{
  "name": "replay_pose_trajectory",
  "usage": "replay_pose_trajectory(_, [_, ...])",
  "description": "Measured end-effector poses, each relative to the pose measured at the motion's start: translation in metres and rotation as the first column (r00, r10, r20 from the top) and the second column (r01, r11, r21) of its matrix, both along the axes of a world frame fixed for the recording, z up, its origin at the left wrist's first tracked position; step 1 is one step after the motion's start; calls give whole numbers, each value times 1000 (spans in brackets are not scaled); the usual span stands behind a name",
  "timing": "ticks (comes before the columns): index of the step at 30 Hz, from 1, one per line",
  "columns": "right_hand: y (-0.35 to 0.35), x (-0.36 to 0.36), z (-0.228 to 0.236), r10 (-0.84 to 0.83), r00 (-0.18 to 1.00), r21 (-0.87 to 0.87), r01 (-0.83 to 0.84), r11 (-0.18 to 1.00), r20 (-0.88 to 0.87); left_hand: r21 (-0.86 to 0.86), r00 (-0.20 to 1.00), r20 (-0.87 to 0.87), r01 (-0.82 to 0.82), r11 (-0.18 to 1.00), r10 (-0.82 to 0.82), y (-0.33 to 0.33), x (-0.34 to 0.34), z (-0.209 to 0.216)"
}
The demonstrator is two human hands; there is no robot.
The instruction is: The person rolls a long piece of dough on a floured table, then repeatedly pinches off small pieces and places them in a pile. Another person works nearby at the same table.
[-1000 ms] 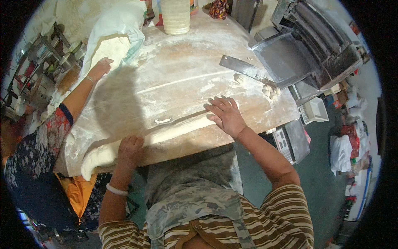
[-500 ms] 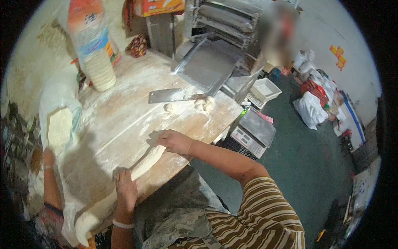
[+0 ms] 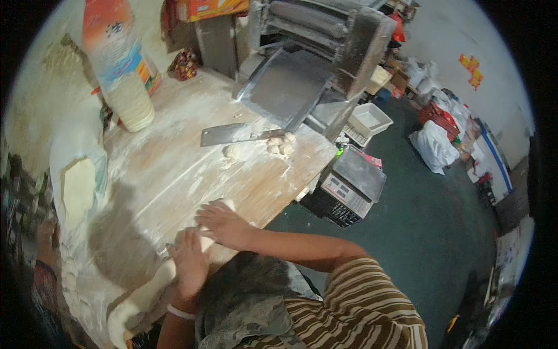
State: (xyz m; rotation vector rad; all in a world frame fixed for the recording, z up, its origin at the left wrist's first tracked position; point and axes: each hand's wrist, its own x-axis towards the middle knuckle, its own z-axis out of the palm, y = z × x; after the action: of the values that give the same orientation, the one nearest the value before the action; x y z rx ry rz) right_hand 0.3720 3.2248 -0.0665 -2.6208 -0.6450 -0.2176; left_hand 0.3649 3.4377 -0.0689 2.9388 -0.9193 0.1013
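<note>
A long, pale roll of dough lies along the near edge of the floured wooden table, its near-left end curving at the table corner. My left hand rests on the roll with its fingers stretched out. Just beyond it to the right, my right hand lies flat across the dough, fingers spread. The hands are close together and hide part of the roll; its far tip shows past my right fingers. Farther back are a wide-bladed knife and several small dough lumps.
A metal rolling machine with a sloping tray stands at the back. At far left are a large mass of dough under plastic and another person's arm. A tall bottle stands behind. Beside the table is a scale.
My right hand has come back along the dough and flattened out, while my left hand has moved slightly right. They are now closer together. The other person's hand has drawn away from the large dough.
</note>
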Motion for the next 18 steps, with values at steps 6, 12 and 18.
replay_pose_trajectory(6, [-20,-43,22,-83,996,-134,86,987,30,-14,997,24,68,998,-67,11,-38,3])
replay_pose_trajectory(12, [-4,54,16,-135,970,-194,174,965,200,-140,973,173,-127,982,150,23,31,23])
replay_pose_trajectory(18, [-44,46,14,76,996,33,-78,996,37,-280,1000,-1,-25,960,26,38,10,15])
